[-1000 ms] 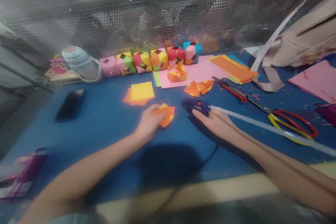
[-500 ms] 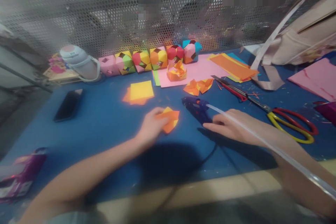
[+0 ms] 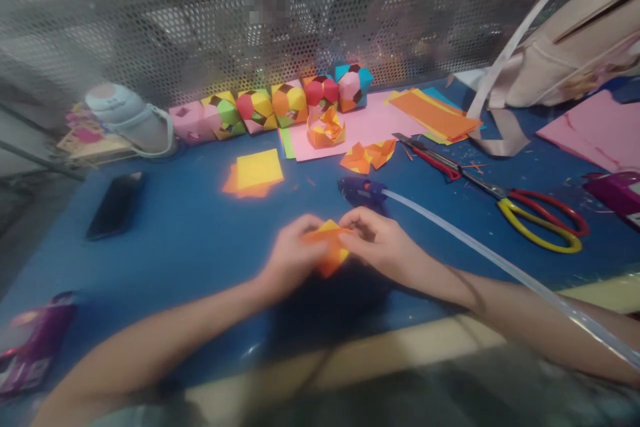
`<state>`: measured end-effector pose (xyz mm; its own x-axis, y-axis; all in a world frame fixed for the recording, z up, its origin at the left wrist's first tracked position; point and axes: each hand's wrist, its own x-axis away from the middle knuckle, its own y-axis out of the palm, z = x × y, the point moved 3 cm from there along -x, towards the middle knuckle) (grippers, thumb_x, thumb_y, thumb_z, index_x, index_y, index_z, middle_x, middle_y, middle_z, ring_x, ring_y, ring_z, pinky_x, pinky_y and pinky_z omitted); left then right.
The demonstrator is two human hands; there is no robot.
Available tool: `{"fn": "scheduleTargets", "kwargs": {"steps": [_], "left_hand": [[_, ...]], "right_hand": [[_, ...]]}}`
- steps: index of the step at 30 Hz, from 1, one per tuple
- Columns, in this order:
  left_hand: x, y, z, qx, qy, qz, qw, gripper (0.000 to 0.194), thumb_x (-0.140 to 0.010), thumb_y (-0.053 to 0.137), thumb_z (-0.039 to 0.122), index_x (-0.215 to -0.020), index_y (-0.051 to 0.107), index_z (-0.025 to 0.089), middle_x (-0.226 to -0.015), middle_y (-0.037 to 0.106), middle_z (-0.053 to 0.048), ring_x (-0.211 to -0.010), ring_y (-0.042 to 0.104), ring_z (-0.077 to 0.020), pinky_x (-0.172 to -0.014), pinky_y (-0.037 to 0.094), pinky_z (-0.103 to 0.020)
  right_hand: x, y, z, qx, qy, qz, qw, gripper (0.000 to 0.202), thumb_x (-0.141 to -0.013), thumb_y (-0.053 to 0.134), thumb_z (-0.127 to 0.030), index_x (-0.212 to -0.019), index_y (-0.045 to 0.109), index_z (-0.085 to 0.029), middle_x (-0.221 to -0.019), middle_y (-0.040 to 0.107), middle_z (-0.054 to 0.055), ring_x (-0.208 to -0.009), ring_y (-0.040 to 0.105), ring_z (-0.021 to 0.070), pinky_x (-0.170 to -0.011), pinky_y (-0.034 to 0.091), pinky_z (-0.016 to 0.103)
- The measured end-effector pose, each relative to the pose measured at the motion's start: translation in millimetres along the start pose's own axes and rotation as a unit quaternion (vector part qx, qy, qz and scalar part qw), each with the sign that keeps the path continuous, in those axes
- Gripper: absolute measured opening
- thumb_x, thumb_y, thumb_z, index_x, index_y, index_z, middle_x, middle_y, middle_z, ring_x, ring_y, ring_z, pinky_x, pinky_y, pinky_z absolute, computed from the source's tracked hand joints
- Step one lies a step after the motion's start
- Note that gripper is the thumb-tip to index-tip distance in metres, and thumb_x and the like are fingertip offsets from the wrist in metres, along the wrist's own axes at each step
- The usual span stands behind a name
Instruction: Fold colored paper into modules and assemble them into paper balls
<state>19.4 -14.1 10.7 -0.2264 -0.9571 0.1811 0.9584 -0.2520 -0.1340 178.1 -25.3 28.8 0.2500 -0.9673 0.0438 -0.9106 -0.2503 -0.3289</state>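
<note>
An orange and yellow folded paper piece [image 3: 330, 250] is between my two hands, above the front part of the blue table. My left hand [image 3: 295, 257] pinches its left side. The fingers of my right hand [image 3: 377, 240] close on its right edge; the fingertips are slightly blurred. Just beyond my right hand lies a dark blue glue gun [image 3: 364, 191], with a long clear glue stick [image 3: 470, 250] running out of its back over my right forearm. Two joined orange folded pieces [image 3: 369, 156] and a partly built orange paper ball [image 3: 326, 128] sit farther back.
Yellow and orange paper squares [image 3: 260, 170] lie left of centre. Several finished paper balls [image 3: 257, 110] line the mesh panel. Scissors [image 3: 500, 193] lie on the right, near a bag [image 3: 560, 60]. A phone [image 3: 116, 205] and a bottle [image 3: 133, 120] are on the left of the table [image 3: 190, 267].
My right hand has left the glue gun and moved left to the folded paper, closing on its edge. My left hand still holds the paper. The view has shifted slightly right.
</note>
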Motion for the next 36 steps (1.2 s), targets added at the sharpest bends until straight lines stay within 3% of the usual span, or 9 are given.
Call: {"fn": "scheduleTargets", "kwargs": {"steps": [7, 15, 19, 30, 36], "left_hand": [[2, 2.2, 5, -0.037, 0.006, 0.000, 0.999, 0.011, -0.065, 0.063, 0.021, -0.075, 0.061, 0.017, -0.071, 0.062, 0.002, -0.064, 0.054, -0.0116, -0.058, 0.042, -0.021], [0, -4.1, -1, -0.018, 0.026, 0.009, 0.999, 0.007, -0.074, 0.061, 0.025, -0.074, 0.060, 0.018, -0.071, 0.060, 0.002, -0.065, 0.052, -0.0107, -0.062, 0.041, -0.022], [-3, -5.4, -3, -0.001, 0.027, -0.007, 1.000, 0.009, -0.075, 0.062, 0.026, -0.074, 0.062, 0.017, -0.071, 0.062, 0.001, -0.065, 0.053, -0.0113, -0.063, 0.042, -0.023], [-6, -4.4, -6, 0.035, 0.012, -0.040, 0.999, 0.005, -0.074, 0.061, 0.021, -0.073, 0.063, 0.016, -0.071, 0.063, 0.001, -0.067, 0.056, -0.0119, -0.068, 0.044, -0.024], [-7, -4.3, 0, -0.015, 0.012, -0.055, 0.998, 0.017, -0.075, 0.066, 0.032, -0.075, 0.066, 0.016, -0.074, 0.064, 0.000, -0.069, 0.056, -0.0123, -0.067, 0.042, -0.024]], "right_hand": [[-4, 1, 6, -0.003, -0.009, 0.029, 1.000, 0.010, -0.075, 0.053, -0.028, -0.071, 0.051, -0.019, -0.058, 0.046, -0.005, -0.052, 0.042, 0.0089, -0.047, 0.034, 0.020], [-3, 1, 6, -0.032, -0.003, 0.033, 0.999, 0.008, -0.073, 0.053, -0.027, -0.075, 0.052, -0.019, -0.062, 0.050, -0.004, -0.053, 0.043, 0.0089, -0.048, 0.035, 0.020], [-1, 1, 4, -0.037, -0.032, 0.028, 0.998, 0.007, -0.074, 0.051, -0.023, -0.079, 0.054, -0.019, -0.069, 0.056, -0.003, -0.058, 0.047, 0.0092, -0.051, 0.038, 0.020], [-1, 0, 4, 0.061, -0.149, 0.058, 0.985, 0.014, -0.075, 0.046, -0.011, -0.070, 0.056, -0.018, -0.064, 0.057, -0.003, -0.056, 0.049, 0.0081, -0.052, 0.036, 0.019], [-1, 0, 5, 0.070, -0.177, 0.064, 0.980, 0.015, -0.076, 0.046, -0.009, -0.069, 0.057, -0.018, -0.064, 0.057, -0.003, -0.056, 0.050, 0.0079, -0.053, 0.038, 0.018]]}}
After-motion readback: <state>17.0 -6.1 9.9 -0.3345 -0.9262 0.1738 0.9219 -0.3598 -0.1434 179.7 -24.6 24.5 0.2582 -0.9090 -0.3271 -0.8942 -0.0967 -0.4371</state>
